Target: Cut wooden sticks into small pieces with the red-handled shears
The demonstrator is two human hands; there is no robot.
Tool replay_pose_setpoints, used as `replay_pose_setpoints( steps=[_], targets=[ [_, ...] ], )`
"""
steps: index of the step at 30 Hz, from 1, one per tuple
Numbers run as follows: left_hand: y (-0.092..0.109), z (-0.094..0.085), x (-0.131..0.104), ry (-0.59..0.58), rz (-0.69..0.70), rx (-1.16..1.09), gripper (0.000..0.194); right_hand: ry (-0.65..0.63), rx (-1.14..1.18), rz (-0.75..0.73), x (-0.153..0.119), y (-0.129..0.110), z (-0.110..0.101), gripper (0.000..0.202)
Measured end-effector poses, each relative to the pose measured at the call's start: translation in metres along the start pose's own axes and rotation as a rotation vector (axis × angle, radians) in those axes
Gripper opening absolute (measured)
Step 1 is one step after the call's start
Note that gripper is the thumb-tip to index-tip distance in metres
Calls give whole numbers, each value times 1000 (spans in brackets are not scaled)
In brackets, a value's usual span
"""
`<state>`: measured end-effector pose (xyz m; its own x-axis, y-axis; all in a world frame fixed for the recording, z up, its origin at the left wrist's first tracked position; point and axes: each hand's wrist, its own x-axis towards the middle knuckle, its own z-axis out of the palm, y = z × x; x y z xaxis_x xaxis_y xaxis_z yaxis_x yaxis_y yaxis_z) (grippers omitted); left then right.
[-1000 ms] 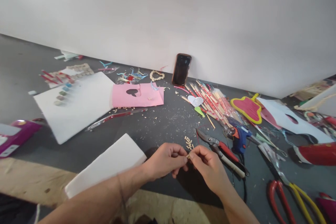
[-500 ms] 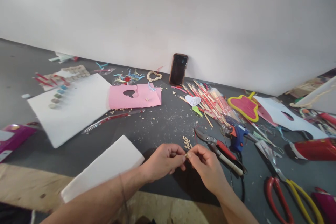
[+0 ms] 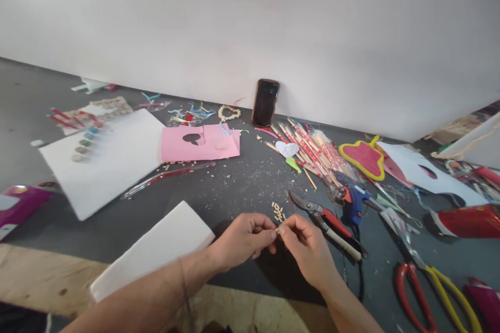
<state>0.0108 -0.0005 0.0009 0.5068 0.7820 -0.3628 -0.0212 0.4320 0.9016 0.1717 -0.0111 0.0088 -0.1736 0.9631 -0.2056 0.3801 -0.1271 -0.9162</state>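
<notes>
My left hand (image 3: 250,238) and my right hand (image 3: 302,242) meet at the fingertips near the table's front edge. Between them they pinch a small pale wooden piece (image 3: 277,230), mostly covered by the fingers. Just beyond the fingertips lies a small heap of short cut wooden pieces (image 3: 278,210). To the right of it rest pruning shears (image 3: 330,222) with red and white handles. A white foam block (image 3: 156,250) lies beside my left forearm.
Farther back are pink paper (image 3: 219,141), a leaning phone (image 3: 266,103) and bundled chopsticks (image 3: 308,145). On the right lie a blue glue gun (image 3: 354,203), large scissors (image 3: 414,257) and a red can (image 3: 466,221). A white board (image 3: 113,161) is at left.
</notes>
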Motion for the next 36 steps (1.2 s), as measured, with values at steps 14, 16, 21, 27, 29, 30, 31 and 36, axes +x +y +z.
replay_pose_setpoints(
  steps=[14, 16, 21, 27, 29, 30, 31, 36],
  targets=[
    [-1, -3, 0, 16, 34, -62, 23, -52, 20, -2, -1, -2, -3, 27],
    [-2, -3, 0, 20, 39, -84, 22, -49, 21, -1, -1, -3, -3, 27],
    [-2, -2, 0, 12, 45, -154, 22, -46, 43, 3, 1, -4, -3, 25],
    [-2, -2, 1, 10, 38, -201, 23, -26, 19, -4, 0, -3, -2, 24],
    [-3, -2, 1, 8, 37, -217, 23, -4, -16, -10, -1, -1, -1, 24],
    [-3, -2, 1, 7, 35, -223, 23, 7, -35, -12, -1, -1, -1, 24],
    [-3, -2, 1, 7, 33, -225, 24, 16, -51, -15, -1, 0, 0, 24],
    [-2, -1, 1, 26, 34, -192, 25, 50, -96, -41, -2, 2, 1, 22]
  ],
)
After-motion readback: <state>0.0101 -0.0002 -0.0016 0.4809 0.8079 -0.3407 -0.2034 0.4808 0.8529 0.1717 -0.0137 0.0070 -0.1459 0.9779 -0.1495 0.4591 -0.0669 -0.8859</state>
